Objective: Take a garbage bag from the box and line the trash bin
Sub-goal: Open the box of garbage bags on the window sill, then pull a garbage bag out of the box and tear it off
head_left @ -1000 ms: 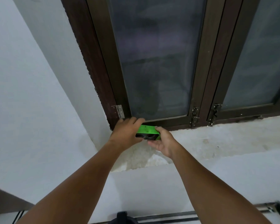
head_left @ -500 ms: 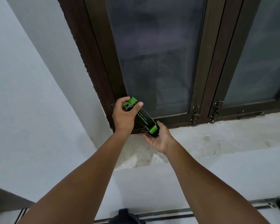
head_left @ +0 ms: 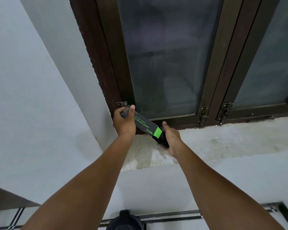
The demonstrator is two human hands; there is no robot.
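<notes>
At far left we see the white wall (head_left: 32,97), bare up to the dark window frame (head_left: 96,63). Our left arm reaches up and forward, and the left hand (head_left: 124,121) is closed around the upper end of the box (head_left: 144,124), thumb pressed along its top edge beside a small hinge (head_left: 122,104). The box, dark with a green band, slants down to the right above the sill (head_left: 223,140). Our right hand (head_left: 170,138) curls around a black roll (head_left: 161,140) sticking out of the box's lower end, thumb raised toward the frosted pane (head_left: 165,63). Two latches (head_left: 203,116) sit further right.
</notes>
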